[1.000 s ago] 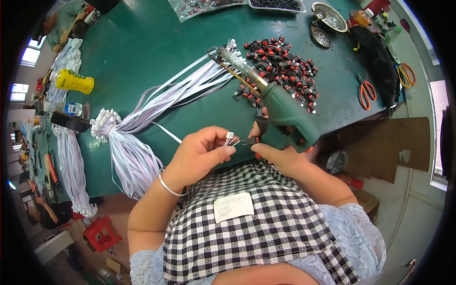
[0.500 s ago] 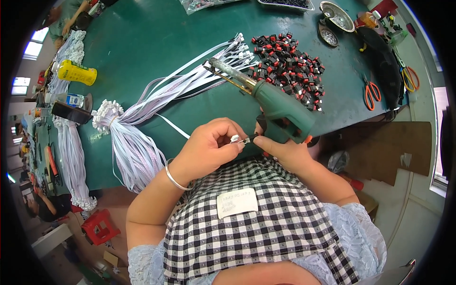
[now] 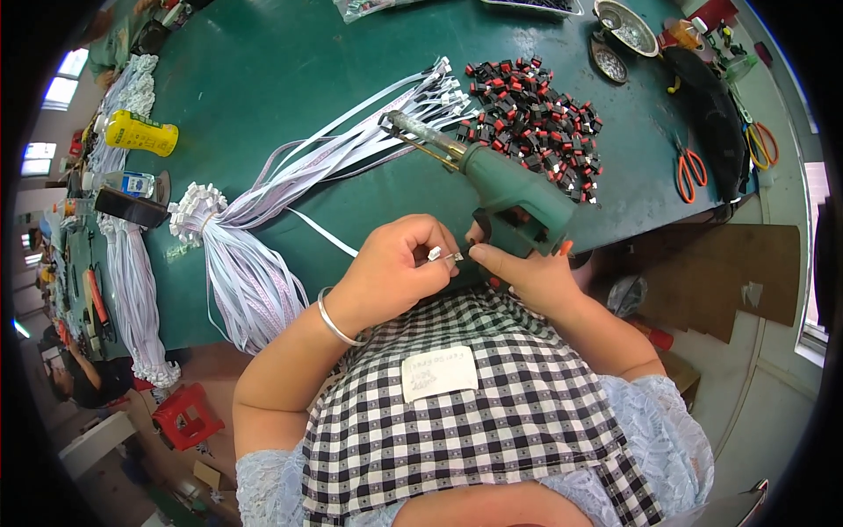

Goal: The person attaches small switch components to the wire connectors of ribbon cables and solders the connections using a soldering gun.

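The left hand (image 3: pixel 397 268) pinches a small white plug (image 3: pixel 434 254) at the end of a thin white wire (image 3: pixel 320 228). The right hand (image 3: pixel 527 274) pinches the tiny tip beside the plug, just at the near edge of the green bench (image 3: pixel 263 79). A green heat tool (image 3: pixel 492 180) lies right behind the hands. A heap of red and black parts (image 3: pixel 536 105) sits past it, next to a big bunch of white wires (image 3: pixel 255 263).

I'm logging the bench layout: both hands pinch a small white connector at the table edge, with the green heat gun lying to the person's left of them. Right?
Not quite. In the head view the green heat gun lies just beyond the right hand, not left. Both hands, left hand included, do pinch the small white connector.
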`<state>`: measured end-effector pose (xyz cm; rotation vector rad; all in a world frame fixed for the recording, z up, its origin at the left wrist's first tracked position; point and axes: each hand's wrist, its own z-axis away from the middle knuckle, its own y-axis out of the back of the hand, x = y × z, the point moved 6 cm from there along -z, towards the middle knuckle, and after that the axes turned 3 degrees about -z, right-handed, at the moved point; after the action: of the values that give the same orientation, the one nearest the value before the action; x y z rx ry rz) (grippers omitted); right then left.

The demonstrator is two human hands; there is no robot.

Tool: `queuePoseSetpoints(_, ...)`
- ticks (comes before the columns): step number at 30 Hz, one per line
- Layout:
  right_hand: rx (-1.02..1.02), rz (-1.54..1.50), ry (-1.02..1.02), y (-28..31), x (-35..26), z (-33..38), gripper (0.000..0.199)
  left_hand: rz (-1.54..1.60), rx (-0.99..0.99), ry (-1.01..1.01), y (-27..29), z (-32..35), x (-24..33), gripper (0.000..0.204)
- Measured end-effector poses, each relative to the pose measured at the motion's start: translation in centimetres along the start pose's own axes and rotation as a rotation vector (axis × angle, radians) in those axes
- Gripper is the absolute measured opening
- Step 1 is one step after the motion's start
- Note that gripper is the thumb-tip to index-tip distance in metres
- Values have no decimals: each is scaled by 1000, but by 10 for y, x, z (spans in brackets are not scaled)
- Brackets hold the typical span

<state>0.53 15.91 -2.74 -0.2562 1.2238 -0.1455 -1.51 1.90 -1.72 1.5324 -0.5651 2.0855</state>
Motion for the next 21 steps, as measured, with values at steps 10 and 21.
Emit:
queuePoseSetpoints(10, 210, -64, -3, 57, 10, 53, 23, 518, 179, 140, 12, -10, -19, 8)
queuePoseSetpoints(21, -101, 391, 519, 93, 61, 70, 21, 433, 244, 88, 15, -14, -17, 8)
